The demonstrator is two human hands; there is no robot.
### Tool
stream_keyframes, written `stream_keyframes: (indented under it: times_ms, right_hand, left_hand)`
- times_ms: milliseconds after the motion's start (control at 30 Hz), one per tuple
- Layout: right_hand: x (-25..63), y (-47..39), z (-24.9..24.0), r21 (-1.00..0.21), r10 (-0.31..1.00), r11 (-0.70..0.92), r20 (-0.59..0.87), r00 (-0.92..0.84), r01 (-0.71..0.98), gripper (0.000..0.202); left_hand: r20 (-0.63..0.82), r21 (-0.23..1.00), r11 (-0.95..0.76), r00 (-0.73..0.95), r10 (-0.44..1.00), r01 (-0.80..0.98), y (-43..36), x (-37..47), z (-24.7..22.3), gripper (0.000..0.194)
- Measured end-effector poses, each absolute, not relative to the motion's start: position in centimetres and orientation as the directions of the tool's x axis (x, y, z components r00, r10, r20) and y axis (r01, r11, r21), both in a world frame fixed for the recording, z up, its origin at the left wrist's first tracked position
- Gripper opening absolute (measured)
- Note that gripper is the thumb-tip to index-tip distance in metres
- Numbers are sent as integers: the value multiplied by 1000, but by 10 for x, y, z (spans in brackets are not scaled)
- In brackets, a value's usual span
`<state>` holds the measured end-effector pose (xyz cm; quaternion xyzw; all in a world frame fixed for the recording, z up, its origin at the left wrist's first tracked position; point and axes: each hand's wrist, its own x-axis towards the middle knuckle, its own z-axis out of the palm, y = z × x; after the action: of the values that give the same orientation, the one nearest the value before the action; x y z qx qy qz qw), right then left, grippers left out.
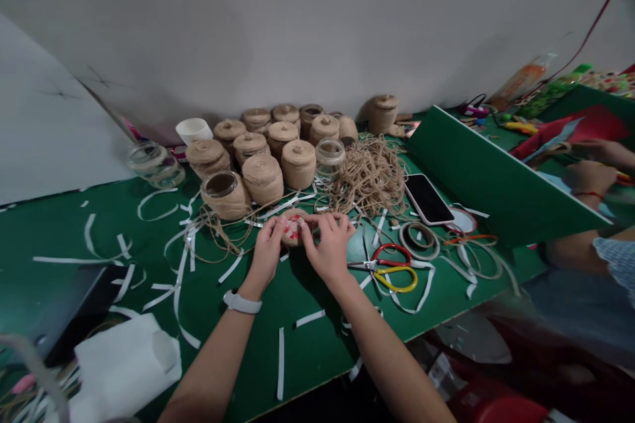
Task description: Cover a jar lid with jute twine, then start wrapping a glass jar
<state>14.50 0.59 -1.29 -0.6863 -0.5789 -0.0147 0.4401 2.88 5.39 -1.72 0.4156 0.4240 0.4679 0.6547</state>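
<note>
Between my hands is a small round twine-wrapped lid (294, 230), its face showing red and white patches. My left hand (268, 248) pinches its left edge, thumb on top; a pale watch band is on that wrist. My right hand (327, 241) grips the right edge, with the thumb pressed on the red and white face and the other fingers bent. Just beyond stand a twine-wrapped open jar (227, 197) and several lidded twine-wrapped jars (298, 165). Right of my right hand lie scissors (391, 268) with one red and one yellow handle loop.
A heap of loose twine (372, 175), a phone (429, 199) and a tape roll (419, 240) lie to the right. A green board (496, 178) separates a person's hands (590, 178). Glass jars (156, 164), paper cups (193, 130), white strips (280, 363) and white sheeting (129, 367) are around.
</note>
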Motion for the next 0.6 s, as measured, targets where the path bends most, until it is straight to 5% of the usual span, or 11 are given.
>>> stream_keyframes:
  times_ms: [600]
  right_hand:
    - [143, 6, -14, -615, 780, 92, 533, 327, 783, 10]
  left_hand:
    - [-173, 938, 230, 227, 958, -258, 53, 29, -14, 32]
